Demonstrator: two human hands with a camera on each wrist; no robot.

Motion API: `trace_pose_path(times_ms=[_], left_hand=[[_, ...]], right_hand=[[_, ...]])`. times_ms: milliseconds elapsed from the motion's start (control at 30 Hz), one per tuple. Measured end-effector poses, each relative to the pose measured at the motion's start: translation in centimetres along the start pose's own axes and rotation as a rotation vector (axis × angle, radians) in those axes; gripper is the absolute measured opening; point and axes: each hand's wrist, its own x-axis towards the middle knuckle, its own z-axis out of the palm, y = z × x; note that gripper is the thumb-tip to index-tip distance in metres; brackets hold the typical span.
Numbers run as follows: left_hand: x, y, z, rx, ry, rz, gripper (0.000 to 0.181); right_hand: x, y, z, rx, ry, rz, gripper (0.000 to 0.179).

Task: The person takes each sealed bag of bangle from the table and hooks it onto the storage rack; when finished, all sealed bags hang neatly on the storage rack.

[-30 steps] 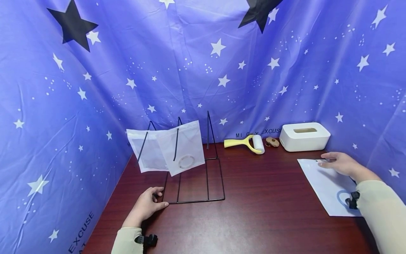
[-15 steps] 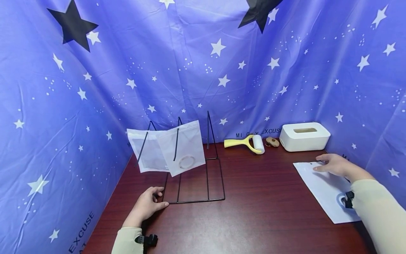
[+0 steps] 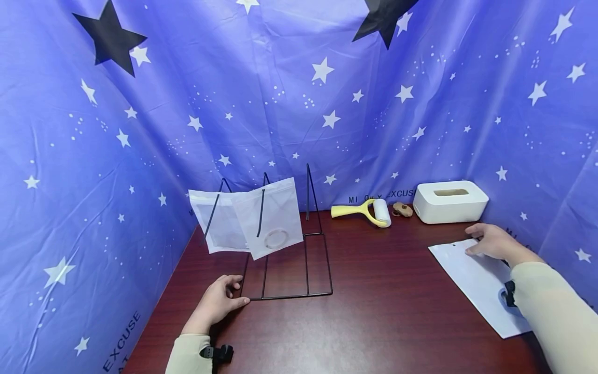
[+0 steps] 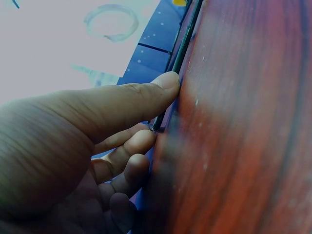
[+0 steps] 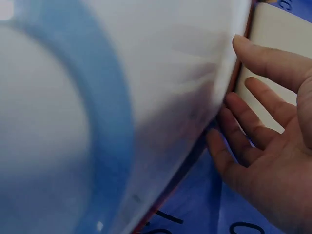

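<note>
A black wire rack (image 3: 296, 296) stands left of centre on the table, with two white zip bags leaning in it. A pale ring shows through the front bag (image 3: 285, 208); the rear bag (image 3: 215, 218) is partly covered. My left hand (image 3: 216, 303) pinches the rack's near left corner, thumb along the front rod (image 4: 184, 44) and fingers curled at the side. At the right, a larger white flat bag (image 3: 472, 278) with a blue ring (image 5: 109, 107) lies on the table. My right hand (image 3: 497, 244) touches its far edge, fingers loosely bent and apart from the thumb.
Behind stand a yellow-handled roller (image 3: 357, 210), a small brown object (image 3: 402, 210) and a white tissue box (image 3: 450, 208), lined up along the back of the dark red table (image 3: 374, 311). Blue star-printed cloth (image 3: 280, 104) encloses the back and both sides.
The flat bag has slid left and towards me and turned slightly, with my right hand moving left along with it. My left hand and the rack have stayed in place.
</note>
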Motion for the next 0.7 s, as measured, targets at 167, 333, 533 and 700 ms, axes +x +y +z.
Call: trace_pose_path(times_ms=[167, 333, 533, 700], left_hand=[[0.06, -0.14, -0.03, 0.003, 0.001, 0.003, 0.063], [0.13, -0.34, 0.10, 0.012, 0.011, 0.002, 0.061], [0.21, -0.39, 0.20, 0.006, 0.003, -0.006, 0.061], [0.19, -0.33, 0.20, 0.000, 0.003, -0.007, 0.061]], right_hand=[[0.24, 0.00, 0.55, 0.018, 0.037, 0.020, 0.071], [0.37, 0.12, 0.69, -0.004, 0.040, 0.030, 0.076], [0.63, 0.55, 0.67, -0.030, 0.050, 0.043, 0.084], [0.65, 0.49, 0.62, 0.003, 0.039, 0.087, 0.081]])
